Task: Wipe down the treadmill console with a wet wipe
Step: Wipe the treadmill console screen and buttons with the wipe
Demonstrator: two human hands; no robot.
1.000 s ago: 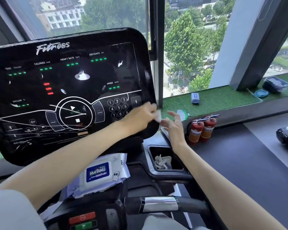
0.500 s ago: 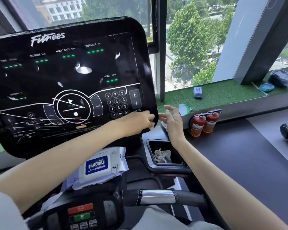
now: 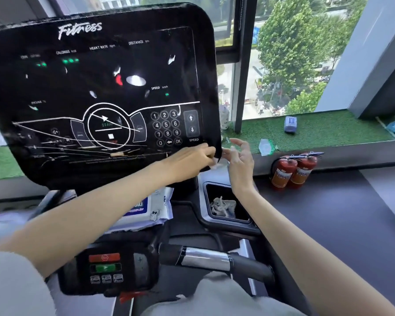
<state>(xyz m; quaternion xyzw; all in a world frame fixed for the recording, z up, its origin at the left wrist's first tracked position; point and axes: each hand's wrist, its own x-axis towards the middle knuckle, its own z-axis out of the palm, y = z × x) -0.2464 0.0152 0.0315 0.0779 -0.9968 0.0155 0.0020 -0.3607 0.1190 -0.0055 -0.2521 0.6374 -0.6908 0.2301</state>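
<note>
Where window meets sill [image 3: 317, 133], black console [image 3: 100, 87]

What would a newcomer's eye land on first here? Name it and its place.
The big black treadmill console fills the upper left, its keypad and dial glowing white. At its lower right corner the left hand pinches a white wet wipe, with the right hand open beside it. Two red fire extinguishers stand under the window ledge to the right.
</note>
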